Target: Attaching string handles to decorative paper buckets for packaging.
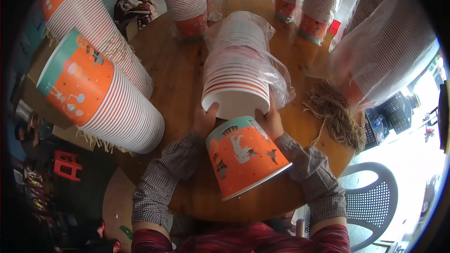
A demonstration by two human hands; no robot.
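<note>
A nested stack of white paper buckets (236, 76) lies on its side on the round table, the open mouth of its end bucket facing me. Clear plastic bag film (239, 30) covers its far part and bunches at the right. My left hand (205, 119) grips the left side of the mouth, thumb on the rim. On the right side, my right hand (271, 122) holds the rim the same way. A single orange and green paper bucket (246, 157) is tilted between my forearms, below the hands; whether it touches the right hand I cannot tell.
Tall bucket stacks stand at the left, one nearer (122, 107) and one farther (89, 16). Bagged stacks (185, 0) rise along the table's far edge and at the right (382, 61). Tan strings (335, 115) lie bundled on the wooden table (173, 65). A grey chair (370, 201) is near right.
</note>
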